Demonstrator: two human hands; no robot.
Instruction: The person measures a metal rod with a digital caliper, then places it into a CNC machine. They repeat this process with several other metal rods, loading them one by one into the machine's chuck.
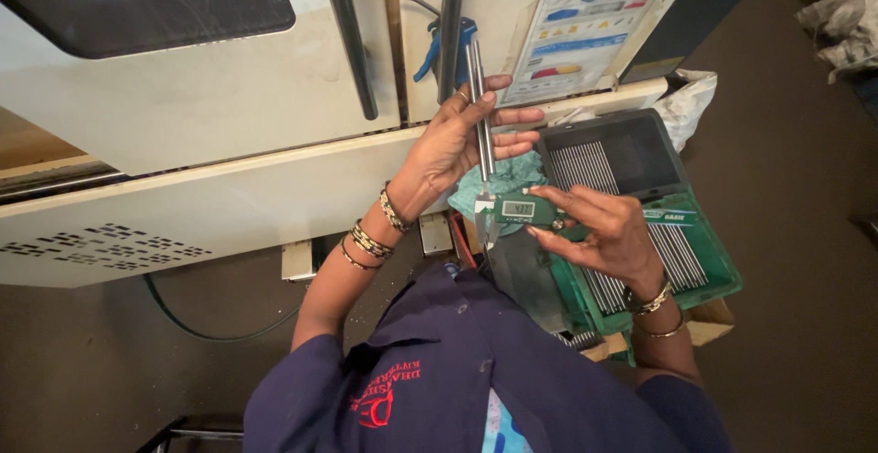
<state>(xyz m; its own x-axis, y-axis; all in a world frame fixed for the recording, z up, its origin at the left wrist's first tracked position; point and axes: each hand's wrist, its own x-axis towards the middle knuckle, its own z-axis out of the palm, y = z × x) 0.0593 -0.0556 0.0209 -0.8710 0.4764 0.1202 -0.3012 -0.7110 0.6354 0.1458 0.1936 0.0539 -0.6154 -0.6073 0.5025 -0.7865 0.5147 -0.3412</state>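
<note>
Navy-sleeved left hand (457, 138), two slim shiny steel rods (482, 110) upright in its grip.

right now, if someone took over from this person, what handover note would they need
Left hand: holds two thin metal rods upright, side by side, in front of the cream machine panel.
Right hand: holds a green digital caliper, its jaws at the rods' lower end; the display is lit.
Green crate to the right holds many similar rods lying in rows, a dark tray at its far end. A teal cloth lies behind the caliper.
Done: rods picked up, caliper brought to them.
Left: whether the jaws have closed on a rod cannot be told, so redo the measurement.
</note>
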